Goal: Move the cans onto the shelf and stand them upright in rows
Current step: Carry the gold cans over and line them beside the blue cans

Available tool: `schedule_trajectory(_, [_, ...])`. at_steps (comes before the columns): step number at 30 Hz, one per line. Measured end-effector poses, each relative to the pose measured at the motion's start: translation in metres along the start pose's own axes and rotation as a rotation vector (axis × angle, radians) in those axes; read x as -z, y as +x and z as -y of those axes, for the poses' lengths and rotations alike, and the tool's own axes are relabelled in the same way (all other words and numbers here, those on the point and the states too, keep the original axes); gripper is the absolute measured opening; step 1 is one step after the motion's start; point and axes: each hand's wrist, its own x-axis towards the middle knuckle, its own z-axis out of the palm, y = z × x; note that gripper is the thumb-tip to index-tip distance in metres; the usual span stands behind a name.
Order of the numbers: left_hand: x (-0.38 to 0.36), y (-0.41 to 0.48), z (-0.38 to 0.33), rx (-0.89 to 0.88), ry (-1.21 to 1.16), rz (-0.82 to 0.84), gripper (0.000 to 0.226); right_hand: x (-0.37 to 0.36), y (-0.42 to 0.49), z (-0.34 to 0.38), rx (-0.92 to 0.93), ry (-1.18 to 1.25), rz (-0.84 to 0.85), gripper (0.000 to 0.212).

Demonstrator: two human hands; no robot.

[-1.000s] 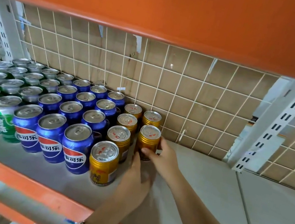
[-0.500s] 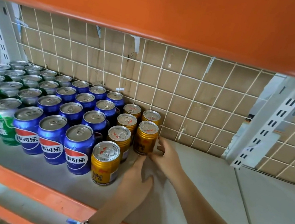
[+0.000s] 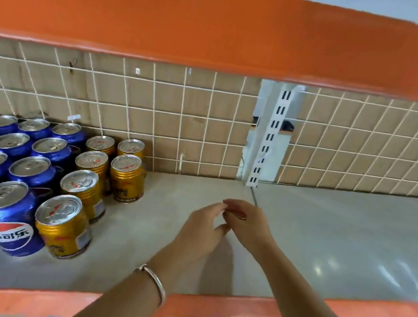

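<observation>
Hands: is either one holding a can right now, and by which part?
Neither. The left hand and right hand hover over the bare shelf, apart from the gold cans, gripping nothing.

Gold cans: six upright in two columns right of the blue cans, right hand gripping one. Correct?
No. The head view shows the right hand gripping no can: it is clear of the gold cans, above bare shelf, next to the left hand. The rest holds: six gold cans upright in two columns right of the blue cans.
</observation>
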Motion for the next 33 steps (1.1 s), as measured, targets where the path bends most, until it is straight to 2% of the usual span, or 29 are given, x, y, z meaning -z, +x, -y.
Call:
schedule_trajectory(5, [-0.044,-0.004,-0.044,-0.067,-0.045,0.110,0.047,0.068,-0.035,-0.023,-0.074,0.079,-0.019,0.033])
schedule_trajectory(11, [-0.089,-0.010,-0.107,-0.167,-0.112,0.220,0.027,0.160,-0.080,-0.052,-0.153,0.141,-0.067,0.023])
schedule_trajectory(18, [-0.165,-0.017,-0.187,-0.283,-0.096,0.257,0.037,0.261,-0.122,-0.093,-0.182,0.137,-0.175,0.021])
schedule_trajectory(26, [-0.232,0.000,-0.233,-0.301,-0.102,0.317,0.052,0.323,-0.137,-0.136,-0.217,0.090,-0.340,0.036])
schedule_trajectory(33, [-0.297,0.047,-0.267,-0.297,-0.214,0.425,0.046,0.371,-0.117,-0.170,-0.287,-0.038,-0.410,0.033])
